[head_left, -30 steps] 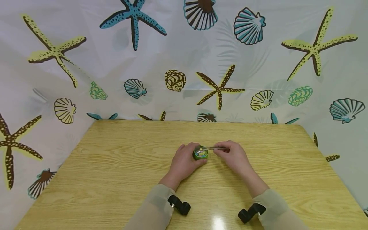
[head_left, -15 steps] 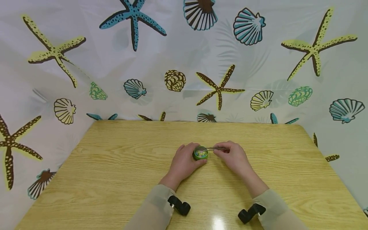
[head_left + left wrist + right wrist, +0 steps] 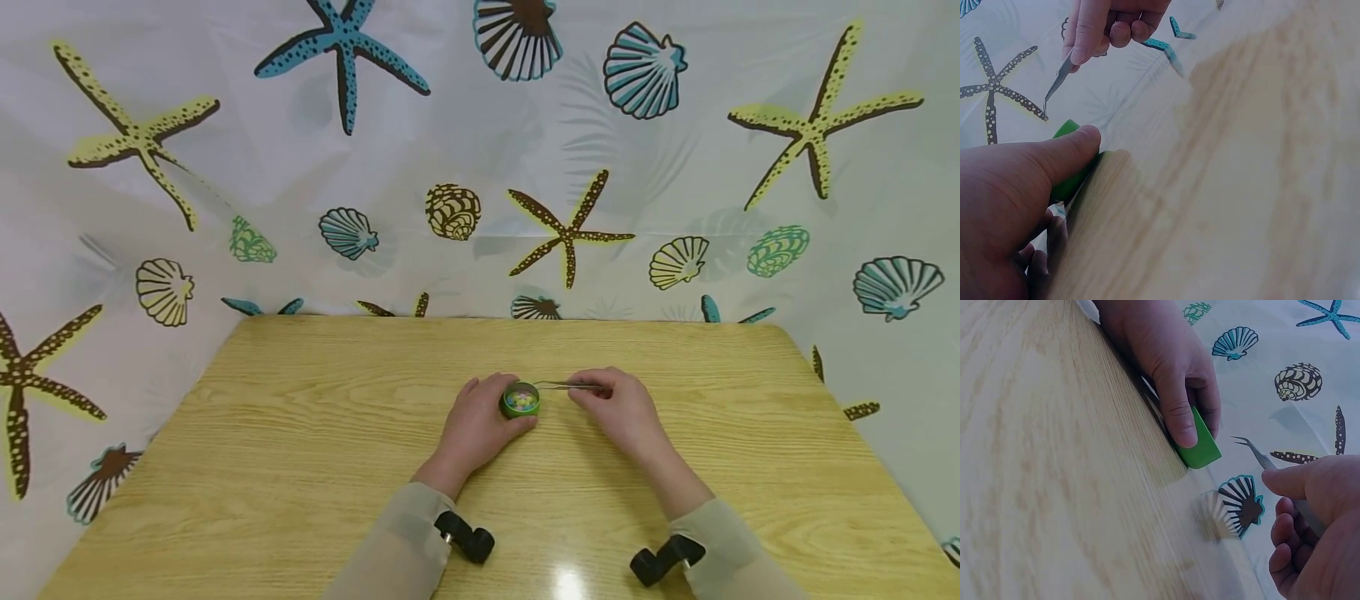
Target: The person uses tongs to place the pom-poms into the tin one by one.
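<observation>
My left hand (image 3: 480, 423) grips a small round green container (image 3: 521, 408) on the table, thumb on the near side and fingers round the back. Small pastel pieces (image 3: 522, 402) in pink, yellow and blue lie inside it. The right hand (image 3: 618, 404) pinches metal tweezers (image 3: 555, 385), whose tips point left, just by the container's right rim. Seen from the right wrist, the bent tweezer tips (image 3: 1242, 440) stand slightly apart with nothing between them, beside the green wall (image 3: 1204, 450). In the left wrist view the tweezers (image 3: 1059, 81) slant down over the container (image 3: 1071, 181).
The light wooden table (image 3: 337, 458) spreads round both hands. Behind it hangs a white cloth (image 3: 420, 142) printed with starfish and shells. Black camera mounts (image 3: 467, 537) sit on both sleeved wrists.
The right hand and tweezers have shifted right, taking the tips from over the container to its rim. A pale piece seen at the tips a second ago is gone from them.
</observation>
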The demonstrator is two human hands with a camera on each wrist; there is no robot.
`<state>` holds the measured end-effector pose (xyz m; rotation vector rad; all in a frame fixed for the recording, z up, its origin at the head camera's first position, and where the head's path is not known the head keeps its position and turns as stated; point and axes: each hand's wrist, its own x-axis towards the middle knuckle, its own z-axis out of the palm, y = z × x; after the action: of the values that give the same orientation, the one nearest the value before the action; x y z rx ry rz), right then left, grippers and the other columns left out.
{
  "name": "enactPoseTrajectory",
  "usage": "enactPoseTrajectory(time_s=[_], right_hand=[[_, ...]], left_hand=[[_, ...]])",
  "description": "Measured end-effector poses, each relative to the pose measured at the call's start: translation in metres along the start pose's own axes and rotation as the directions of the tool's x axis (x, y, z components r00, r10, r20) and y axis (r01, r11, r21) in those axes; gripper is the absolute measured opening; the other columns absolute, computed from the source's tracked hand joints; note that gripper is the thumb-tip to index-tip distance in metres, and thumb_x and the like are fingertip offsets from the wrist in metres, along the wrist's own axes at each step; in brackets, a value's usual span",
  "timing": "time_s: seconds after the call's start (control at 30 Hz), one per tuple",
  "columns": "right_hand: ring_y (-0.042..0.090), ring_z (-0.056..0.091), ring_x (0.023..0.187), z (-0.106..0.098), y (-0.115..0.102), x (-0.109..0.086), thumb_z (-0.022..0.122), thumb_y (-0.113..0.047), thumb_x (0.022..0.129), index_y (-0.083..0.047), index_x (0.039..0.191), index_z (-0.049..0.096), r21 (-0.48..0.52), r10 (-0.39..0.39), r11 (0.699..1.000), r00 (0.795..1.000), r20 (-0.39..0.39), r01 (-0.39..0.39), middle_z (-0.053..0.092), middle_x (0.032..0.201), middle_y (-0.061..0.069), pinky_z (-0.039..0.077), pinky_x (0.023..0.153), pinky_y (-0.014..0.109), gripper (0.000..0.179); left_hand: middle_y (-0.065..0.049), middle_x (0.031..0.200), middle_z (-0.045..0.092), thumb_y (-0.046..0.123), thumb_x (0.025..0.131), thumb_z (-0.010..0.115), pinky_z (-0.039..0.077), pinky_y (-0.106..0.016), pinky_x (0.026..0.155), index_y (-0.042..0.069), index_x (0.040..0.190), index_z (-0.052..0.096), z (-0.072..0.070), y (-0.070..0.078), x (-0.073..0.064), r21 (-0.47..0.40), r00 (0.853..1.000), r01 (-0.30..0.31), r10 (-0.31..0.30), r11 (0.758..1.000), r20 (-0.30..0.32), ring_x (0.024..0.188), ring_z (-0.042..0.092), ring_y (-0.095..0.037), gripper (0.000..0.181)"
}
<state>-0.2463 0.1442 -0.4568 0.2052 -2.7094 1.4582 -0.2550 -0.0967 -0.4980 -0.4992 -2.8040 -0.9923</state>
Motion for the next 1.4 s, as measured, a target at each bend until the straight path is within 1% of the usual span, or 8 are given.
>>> enactPoseTrajectory(time_s=[0.1, 0.23, 0.4, 0.7, 0.93, 1.1, 1.23, 1.4], right_hand=[[0.025, 0.07, 0.105, -0.004, 0.004, 0.0, 0.079, -0.019, 0.105, -0.009, 0.123, 0.084, 0.013, 0.014, 1.0, 1.0, -0.007, -0.014, 0.075, 0.12, 0.009, 0.057, 0.087, 0.036, 0.021], [0.025, 0.069, 0.105, -0.01, 0.011, -0.002, 0.078, -0.019, 0.106, -0.008, 0.125, 0.083, 0.021, 0.044, 0.999, 0.999, -0.014, -0.043, 0.075, 0.12, 0.01, 0.058, 0.086, 0.035, 0.022], [0.027, 0.069, 0.109, -0.018, 0.019, -0.006, 0.077, -0.021, 0.107, -0.008, 0.129, 0.081, 0.031, 0.075, 0.997, 0.997, -0.015, -0.075, 0.074, 0.127, 0.012, 0.059, 0.087, 0.036, 0.026], [0.027, 0.069, 0.107, -0.03, 0.035, -0.005, 0.071, -0.019, 0.11, -0.006, 0.133, 0.079, 0.005, 0.084, 0.996, 0.994, -0.067, -0.084, 0.076, 0.126, 0.014, 0.057, 0.088, 0.036, 0.027], [0.031, 0.07, 0.117, -0.037, 0.043, -0.004, 0.066, -0.019, 0.113, -0.005, 0.139, 0.075, -0.001, 0.106, 0.994, 0.99, -0.095, -0.107, 0.074, 0.133, 0.018, 0.058, 0.092, 0.036, 0.031], [0.036, 0.069, 0.124, -0.043, 0.046, -0.005, 0.066, -0.018, 0.113, -0.003, 0.139, 0.075, 0.008, 0.127, 0.992, 0.985, -0.112, -0.127, 0.072, 0.138, 0.022, 0.059, 0.1, 0.047, 0.032], [0.041, 0.065, 0.132, -0.049, 0.051, -0.005, 0.067, -0.018, 0.112, -0.001, 0.139, 0.075, 0.008, 0.149, 0.989, 0.979, -0.136, -0.15, 0.068, 0.143, 0.025, 0.055, 0.11, 0.055, 0.032], [0.044, 0.059, 0.139, -0.053, 0.058, -0.003, 0.068, -0.019, 0.112, 0.001, 0.139, 0.074, 0.013, 0.184, 0.983, 0.973, -0.139, -0.184, 0.061, 0.147, 0.028, 0.052, 0.115, 0.057, 0.034]], left_hand=[[-0.012, 0.143, 0.071, 0.035, 0.097, 0.089, 0.025, -0.054, 0.134, 0.008, 0.146, 0.067, 0.0, 0.0, 0.0, 0.0, 1.0, 0.003, -0.003, 1.0, 0.001, 0.14, 0.062, -0.033, 0.06], [-0.012, 0.145, 0.07, 0.035, 0.098, 0.089, 0.025, -0.054, 0.135, 0.008, 0.147, 0.066, 0.0, 0.001, 0.001, -0.001, 1.0, 0.009, -0.009, 1.0, 0.002, 0.143, 0.06, -0.034, 0.061], [-0.012, 0.145, 0.07, 0.035, 0.097, 0.089, 0.025, -0.053, 0.135, 0.008, 0.147, 0.067, 0.001, 0.001, 0.001, 0.002, 1.0, 0.012, -0.012, 1.0, -0.001, 0.145, 0.058, -0.034, 0.061], [-0.011, 0.145, 0.07, 0.034, 0.097, 0.09, 0.024, -0.052, 0.135, 0.008, 0.148, 0.066, 0.001, 0.001, 0.001, 0.002, 1.0, 0.02, -0.02, 1.0, 0.004, 0.147, 0.057, -0.034, 0.062], [-0.012, 0.145, 0.07, 0.034, 0.096, 0.09, 0.025, -0.052, 0.135, 0.007, 0.148, 0.066, 0.001, 0.001, 0.001, 0.004, 1.0, 0.016, -0.016, 1.0, 0.001, 0.148, 0.056, -0.034, 0.063], [-0.012, 0.144, 0.07, 0.034, 0.096, 0.09, 0.026, -0.052, 0.135, 0.007, 0.147, 0.066, 0.001, 0.001, 0.001, 0.008, 1.0, 0.014, -0.014, 1.0, 0.001, 0.144, 0.059, -0.033, 0.063], [-0.011, 0.143, 0.071, 0.035, 0.096, 0.09, 0.025, -0.052, 0.135, 0.008, 0.147, 0.066, 0.001, 0.0, 0.001, 0.008, 1.0, 0.013, -0.013, 1.0, 0.002, 0.142, 0.061, -0.033, 0.062], [-0.011, 0.143, 0.071, 0.035, 0.096, 0.09, 0.025, -0.052, 0.135, 0.008, 0.146, 0.066, 0.001, 0.001, 0.001, 0.004, 1.0, 0.015, -0.015, 1.0, 0.004, 0.142, 0.061, -0.033, 0.062]])
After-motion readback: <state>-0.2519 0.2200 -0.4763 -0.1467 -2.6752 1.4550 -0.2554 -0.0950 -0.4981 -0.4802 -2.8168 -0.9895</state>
